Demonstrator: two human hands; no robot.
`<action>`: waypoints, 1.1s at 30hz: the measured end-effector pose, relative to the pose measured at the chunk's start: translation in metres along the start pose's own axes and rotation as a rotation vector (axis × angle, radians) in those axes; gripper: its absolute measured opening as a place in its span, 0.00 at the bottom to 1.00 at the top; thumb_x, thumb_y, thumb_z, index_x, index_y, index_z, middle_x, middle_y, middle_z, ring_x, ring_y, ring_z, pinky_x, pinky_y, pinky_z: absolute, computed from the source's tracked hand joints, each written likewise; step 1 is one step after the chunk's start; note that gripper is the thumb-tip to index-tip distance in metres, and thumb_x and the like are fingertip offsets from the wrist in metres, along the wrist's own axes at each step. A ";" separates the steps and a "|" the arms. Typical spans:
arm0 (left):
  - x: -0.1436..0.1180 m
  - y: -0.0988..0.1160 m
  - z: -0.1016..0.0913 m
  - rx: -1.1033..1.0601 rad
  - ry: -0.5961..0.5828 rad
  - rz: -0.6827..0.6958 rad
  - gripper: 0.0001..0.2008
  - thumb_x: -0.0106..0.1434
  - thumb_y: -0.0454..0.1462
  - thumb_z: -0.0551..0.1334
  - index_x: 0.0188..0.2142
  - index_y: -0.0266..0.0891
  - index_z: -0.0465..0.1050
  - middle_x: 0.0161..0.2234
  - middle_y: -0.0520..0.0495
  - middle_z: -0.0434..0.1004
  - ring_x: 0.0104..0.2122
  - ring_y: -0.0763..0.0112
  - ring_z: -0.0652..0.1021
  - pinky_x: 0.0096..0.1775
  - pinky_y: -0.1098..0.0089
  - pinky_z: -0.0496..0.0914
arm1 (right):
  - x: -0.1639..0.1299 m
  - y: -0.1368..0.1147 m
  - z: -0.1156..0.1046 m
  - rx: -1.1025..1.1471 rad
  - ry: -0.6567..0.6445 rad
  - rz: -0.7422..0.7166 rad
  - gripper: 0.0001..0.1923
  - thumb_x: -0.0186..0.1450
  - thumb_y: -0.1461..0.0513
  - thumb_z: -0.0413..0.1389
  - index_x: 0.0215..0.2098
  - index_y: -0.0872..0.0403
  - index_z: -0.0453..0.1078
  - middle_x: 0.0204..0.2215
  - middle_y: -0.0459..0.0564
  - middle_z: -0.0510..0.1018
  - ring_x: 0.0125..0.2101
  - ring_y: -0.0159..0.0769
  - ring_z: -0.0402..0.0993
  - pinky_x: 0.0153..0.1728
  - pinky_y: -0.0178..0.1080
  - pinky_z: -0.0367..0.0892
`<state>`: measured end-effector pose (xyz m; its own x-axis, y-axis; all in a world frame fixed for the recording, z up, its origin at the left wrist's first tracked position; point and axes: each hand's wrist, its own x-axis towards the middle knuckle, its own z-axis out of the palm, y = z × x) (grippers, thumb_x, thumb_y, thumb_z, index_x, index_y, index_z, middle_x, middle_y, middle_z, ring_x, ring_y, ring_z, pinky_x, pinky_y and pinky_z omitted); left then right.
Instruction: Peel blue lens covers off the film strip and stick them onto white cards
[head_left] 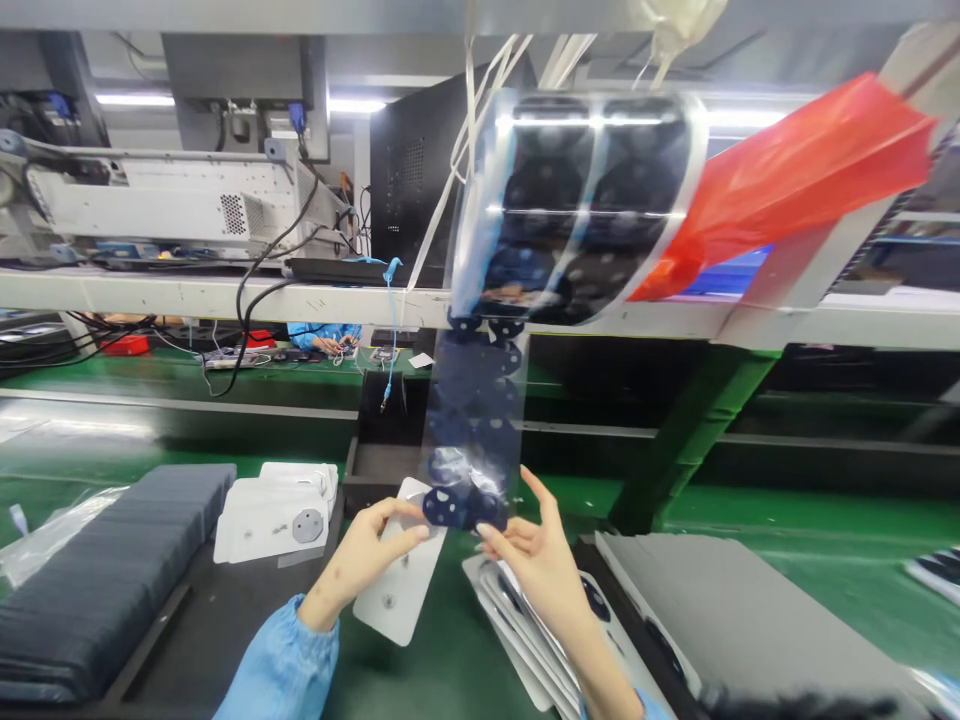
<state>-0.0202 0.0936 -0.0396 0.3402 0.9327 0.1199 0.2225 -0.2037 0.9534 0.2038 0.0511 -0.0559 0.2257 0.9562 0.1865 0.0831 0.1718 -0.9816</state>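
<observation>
left hand fingers grip a white plate; right hand, at three o'clock, pinches the film strip of dark discs above the green worktop.

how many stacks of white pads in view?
2: one stack of white pads left of the left hand, another stack under the right hand. More may be hidden.

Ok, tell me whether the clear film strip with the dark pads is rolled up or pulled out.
Pulled out: the film strip hangs from the roll down to both hands.
</observation>
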 end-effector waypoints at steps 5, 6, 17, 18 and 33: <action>0.006 -0.015 0.007 0.047 -0.096 -0.071 0.11 0.56 0.45 0.68 0.30 0.38 0.79 0.34 0.46 0.84 0.35 0.58 0.79 0.40 0.64 0.69 | -0.029 0.054 -0.011 -0.152 -0.115 0.125 0.53 0.60 0.51 0.63 0.73 0.61 0.40 0.16 0.33 0.68 0.20 0.42 0.77 0.30 0.44 0.74; 0.007 -0.018 0.010 0.051 -0.117 -0.090 0.11 0.54 0.44 0.68 0.28 0.38 0.79 0.30 0.47 0.82 0.32 0.60 0.78 0.38 0.65 0.68 | -0.034 0.064 -0.013 -0.201 -0.119 0.140 0.54 0.58 0.53 0.64 0.73 0.62 0.42 0.14 0.33 0.68 0.19 0.43 0.77 0.29 0.45 0.74; -0.011 0.004 0.020 -0.189 -0.163 -0.175 0.19 0.60 0.52 0.65 0.26 0.38 0.73 0.25 0.53 0.70 0.27 0.70 0.70 0.33 0.69 0.63 | -0.047 0.006 0.009 -0.954 -0.021 -0.938 0.19 0.73 0.61 0.53 0.61 0.51 0.68 0.64 0.60 0.69 0.65 0.57 0.64 0.59 0.62 0.66; -0.015 0.009 0.020 -0.218 -0.158 -0.172 0.19 0.61 0.52 0.65 0.27 0.38 0.73 0.27 0.52 0.72 0.28 0.69 0.71 0.34 0.69 0.64 | -0.043 -0.003 0.013 -0.942 -0.029 -0.993 0.15 0.73 0.62 0.52 0.56 0.52 0.71 0.59 0.59 0.76 0.60 0.54 0.71 0.57 0.59 0.70; -0.028 0.028 0.016 -0.354 -0.006 -0.196 0.19 0.63 0.51 0.66 0.26 0.39 0.76 0.29 0.51 0.77 0.35 0.65 0.74 0.42 0.68 0.69 | -0.025 -0.030 0.031 -0.624 0.052 -1.088 0.06 0.72 0.65 0.56 0.43 0.55 0.75 0.41 0.56 0.86 0.41 0.42 0.84 0.43 0.44 0.79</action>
<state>-0.0092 0.0575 -0.0211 0.3282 0.9416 -0.0747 -0.0446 0.0945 0.9945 0.1656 0.0293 -0.0324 -0.2113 0.3765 0.9020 0.6912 0.7101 -0.1345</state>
